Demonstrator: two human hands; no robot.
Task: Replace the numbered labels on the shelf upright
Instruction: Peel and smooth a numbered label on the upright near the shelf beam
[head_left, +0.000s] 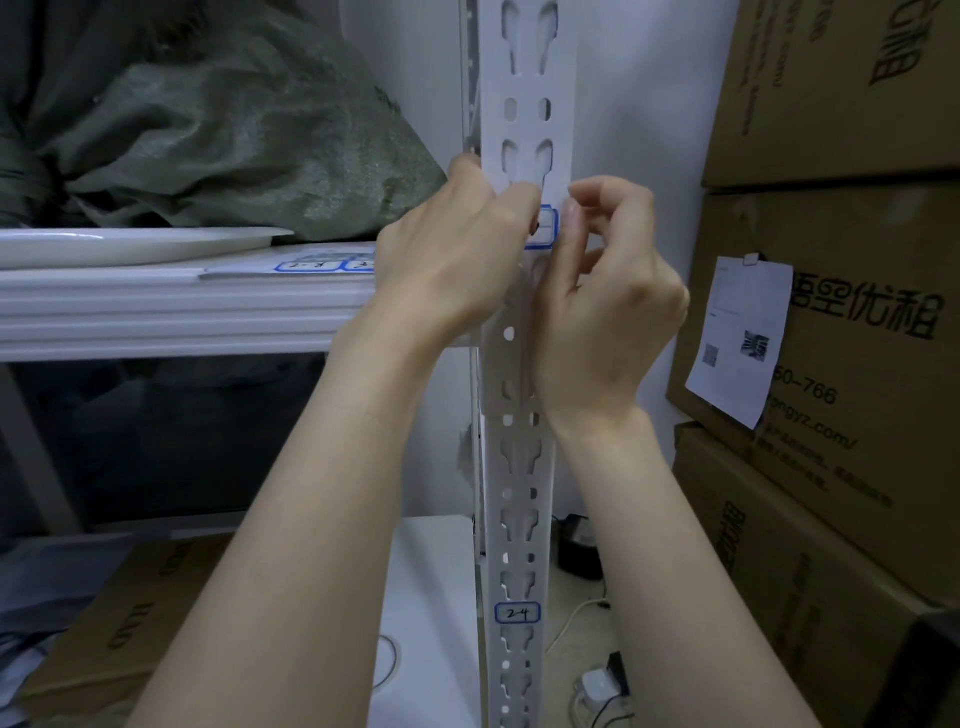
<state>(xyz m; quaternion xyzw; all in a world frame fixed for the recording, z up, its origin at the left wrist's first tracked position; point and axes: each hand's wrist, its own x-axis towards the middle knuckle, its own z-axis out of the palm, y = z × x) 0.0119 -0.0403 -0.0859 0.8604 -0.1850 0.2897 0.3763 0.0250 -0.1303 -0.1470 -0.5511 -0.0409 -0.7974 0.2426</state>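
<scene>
1. Blue-bordered white sticker label (547, 227) sits on the front face of the white perforated metal shelf upright (527, 124), level with the top of the white ribbed shelf beam (156, 306).
2. Fingers hide most of it. Going by the matching blue-bordered label marked 24 (518, 613) lower on the upright, its long axis probably runs across the post, left to right.
3. Left hand (457, 254) reaches in from the left, its grip clenched round the upright's left edge with a fingertip on the label's left end.
4. Right hand (613, 301) is nearer the exposed right end, its grip pinching that end between thumb and forefinger.
5. The coming move should therefore run sideways along the label, led from the right.
6. The face is narrow and smooth, with slots just above and below the label.
7. A pale wall (639, 104) and stacked brown cardboard boxes (831, 104) crowd the right side. A sheet of spare blue-bordered labels (317, 266) lies on the shelf to the left.
</scene>
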